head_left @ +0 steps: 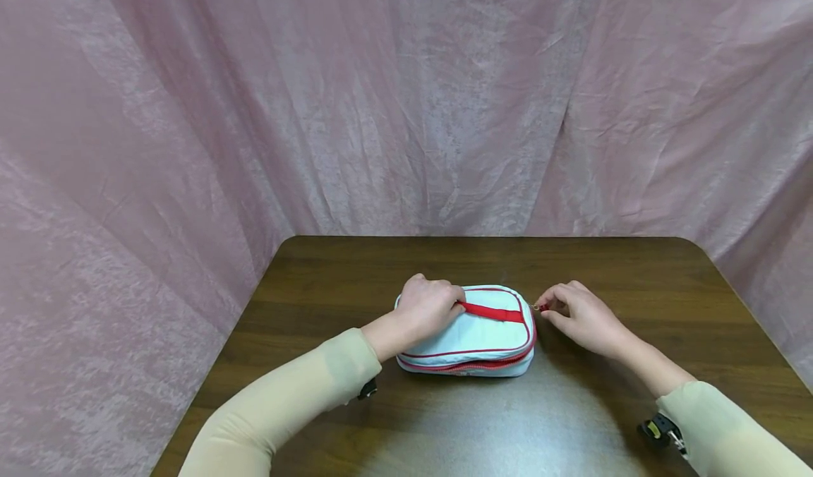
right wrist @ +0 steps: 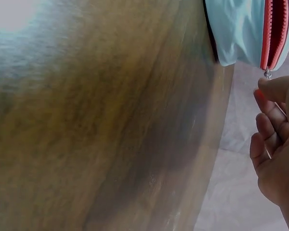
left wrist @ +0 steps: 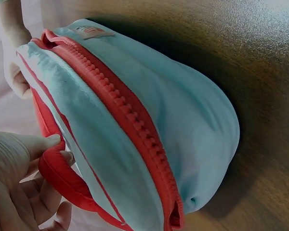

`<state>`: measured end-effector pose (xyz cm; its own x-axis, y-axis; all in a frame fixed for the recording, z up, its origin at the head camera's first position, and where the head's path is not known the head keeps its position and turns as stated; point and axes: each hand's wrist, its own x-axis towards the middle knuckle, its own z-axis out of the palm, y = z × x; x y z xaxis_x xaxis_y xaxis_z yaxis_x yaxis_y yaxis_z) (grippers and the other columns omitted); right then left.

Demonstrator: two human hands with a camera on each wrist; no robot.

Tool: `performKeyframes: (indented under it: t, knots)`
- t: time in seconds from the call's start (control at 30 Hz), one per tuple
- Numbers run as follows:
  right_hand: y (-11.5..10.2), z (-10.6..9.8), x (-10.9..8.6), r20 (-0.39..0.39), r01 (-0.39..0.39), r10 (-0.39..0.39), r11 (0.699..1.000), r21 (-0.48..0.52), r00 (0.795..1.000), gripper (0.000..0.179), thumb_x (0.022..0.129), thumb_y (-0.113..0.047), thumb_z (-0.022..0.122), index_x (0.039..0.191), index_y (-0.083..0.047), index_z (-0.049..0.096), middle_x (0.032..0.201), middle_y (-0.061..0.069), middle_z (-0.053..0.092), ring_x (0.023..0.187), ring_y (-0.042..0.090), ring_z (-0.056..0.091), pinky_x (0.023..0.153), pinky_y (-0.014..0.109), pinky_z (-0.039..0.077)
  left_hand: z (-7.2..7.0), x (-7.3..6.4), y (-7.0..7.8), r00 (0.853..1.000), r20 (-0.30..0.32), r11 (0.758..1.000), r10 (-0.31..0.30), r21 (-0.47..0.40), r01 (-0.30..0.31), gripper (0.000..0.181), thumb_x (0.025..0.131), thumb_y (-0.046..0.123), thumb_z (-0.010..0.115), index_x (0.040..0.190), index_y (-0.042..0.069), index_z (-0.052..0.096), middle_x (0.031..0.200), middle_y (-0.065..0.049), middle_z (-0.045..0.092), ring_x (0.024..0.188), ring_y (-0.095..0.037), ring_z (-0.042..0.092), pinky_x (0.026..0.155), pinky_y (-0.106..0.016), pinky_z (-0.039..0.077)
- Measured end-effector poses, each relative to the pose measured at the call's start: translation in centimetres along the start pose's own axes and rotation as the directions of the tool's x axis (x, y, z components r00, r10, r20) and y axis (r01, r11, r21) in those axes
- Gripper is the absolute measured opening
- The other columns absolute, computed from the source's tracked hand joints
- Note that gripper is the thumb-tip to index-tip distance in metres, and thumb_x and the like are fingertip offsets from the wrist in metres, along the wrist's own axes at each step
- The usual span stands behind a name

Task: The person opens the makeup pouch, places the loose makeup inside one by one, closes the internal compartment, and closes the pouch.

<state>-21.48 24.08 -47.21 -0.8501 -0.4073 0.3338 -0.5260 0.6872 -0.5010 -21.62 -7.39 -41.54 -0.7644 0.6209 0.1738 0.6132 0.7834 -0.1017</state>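
Note:
A pale blue pouch with red piping lies on the table, its red strap handle running across the top. My left hand grips this handle, thumb and fingers curled round it in the left wrist view. At the pouch's right end, my right hand pinches a small red zipper pull. In the right wrist view the metal slider sits at the corner, right at the thumb tip, and the red zipper beside it is parted. Along the front side, the zipper teeth show in the left wrist view.
The brown wooden table has rounded far corners. Pink velvety curtain hangs behind it and at both sides. A small black device is strapped at the right wrist, another at the left.

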Motion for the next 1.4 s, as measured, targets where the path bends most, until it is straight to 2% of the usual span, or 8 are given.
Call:
performKeyframes:
  t: [0.23, 0.33, 0.47, 0.7, 0.9, 1.07, 1.2, 1.4]
  knots:
    - [-1.0, -0.2, -1.4, -0.072, 0.090, -0.100, 0.987, -0.130, 0.992, 0.022, 0.084, -0.005, 0.082, 0.096, -0.020, 0.073, 0.094, -0.012, 0.068, 0.087, 0.010, 0.054, 0.071, 0.034, 0.047, 0.1, 0.1, 0.2, 1.000, 0.003, 1.000, -0.005, 0.010, 0.004, 0.010, 0.098, 0.031, 0.069, 0.096, 0.030, 0.078, 0.086, 0.013, 0.073, 0.075, -0.005, 0.065, 0.064, -0.031, 0.040]
    - [-1.5, -0.3, -2.0, -0.076, 0.077, -0.090, 0.986, -0.150, 0.993, 0.022, 0.083, -0.006, 0.083, 0.096, -0.021, 0.072, 0.094, -0.014, 0.068, 0.087, 0.010, 0.055, 0.071, 0.035, 0.047, 0.1, 0.1, 0.3, 1.000, -0.002, 1.000, -0.009, 0.016, 0.009, 0.010, 0.097, 0.030, 0.069, 0.094, 0.030, 0.078, 0.083, 0.013, 0.073, 0.072, -0.006, 0.065, 0.063, -0.031, 0.040]
    - [-2.3, -0.5, -2.9, -0.062, 0.026, -0.035, 0.991, -0.132, 0.998, 0.022, 0.085, -0.006, 0.081, 0.097, -0.023, 0.073, 0.095, -0.016, 0.066, 0.088, 0.010, 0.054, 0.073, 0.035, 0.048, 0.1, 0.2, 0.4, 1.000, 0.003, 1.000, -0.018, 0.023, 0.018, 0.010, 0.097, 0.030, 0.069, 0.093, 0.030, 0.078, 0.082, 0.013, 0.073, 0.071, -0.007, 0.065, 0.063, -0.032, 0.040]
    - [-3.8, -0.3, -4.6, -0.062, -0.060, 0.059, 0.998, -0.021, 0.996, 0.022, 0.086, -0.005, 0.080, 0.098, -0.022, 0.073, 0.088, -0.017, 0.061, 0.085, 0.007, 0.054, 0.071, 0.027, 0.047, 0.1, 0.3, 0.6, 0.999, 0.013, 0.999, -0.030, 0.028, 0.029, 0.010, 0.097, 0.029, 0.069, 0.094, 0.028, 0.078, 0.081, 0.013, 0.073, 0.068, -0.007, 0.065, 0.062, -0.031, 0.040]
    - [-4.9, 0.1, -5.8, -0.048, -0.124, 0.129, 0.987, 0.098, 0.991, 0.020, 0.088, -0.005, 0.079, 0.100, -0.020, 0.074, 0.090, -0.014, 0.063, 0.084, 0.005, 0.056, 0.071, 0.025, 0.048, 0.0, 0.4, 0.7, 0.999, 0.007, 0.999, -0.032, 0.042, 0.032, 0.010, 0.097, 0.029, 0.069, 0.092, 0.028, 0.078, 0.079, 0.013, 0.073, 0.065, -0.008, 0.064, 0.060, -0.032, 0.041]
    - [-6.0, 0.6, -6.7, -0.010, -0.195, 0.201, 0.961, 0.198, 0.980, 0.016, 0.090, -0.007, 0.078, 0.102, -0.017, 0.074, 0.092, -0.011, 0.065, 0.082, 0.006, 0.059, 0.069, 0.025, 0.049, 0.1, 0.4, 0.8, 0.999, 0.009, 0.998, -0.036, 0.048, 0.036, 0.011, 0.097, 0.029, 0.069, 0.090, 0.027, 0.077, 0.078, 0.012, 0.073, 0.065, -0.008, 0.064, 0.060, -0.032, 0.042]
    - [-7.0, 1.1, -7.2, 0.020, -0.260, 0.264, 0.928, 0.268, 0.964, 0.013, 0.092, -0.009, 0.077, 0.102, -0.016, 0.074, 0.091, -0.010, 0.068, 0.079, 0.007, 0.061, 0.067, 0.025, 0.049, 0.2, 0.4, 0.8, 0.999, -0.007, 0.998, -0.038, 0.058, 0.039, 0.010, 0.095, 0.028, 0.070, 0.086, 0.027, 0.076, 0.075, 0.012, 0.072, 0.063, -0.009, 0.064, 0.059, -0.032, 0.042]
    - [-8.6, 1.9, -7.7, 0.028, -0.320, 0.330, 0.888, 0.328, 0.944, 0.012, 0.090, -0.009, 0.079, 0.100, -0.013, 0.075, 0.086, -0.009, 0.068, 0.075, 0.007, 0.059, 0.064, 0.025, 0.048, 0.4, 0.5, 0.9, 0.999, -0.020, 0.997, -0.042, 0.058, 0.043, 0.012, 0.094, 0.026, 0.070, 0.083, 0.026, 0.074, 0.071, 0.011, 0.070, 0.062, -0.010, 0.064, 0.058, -0.033, 0.043]
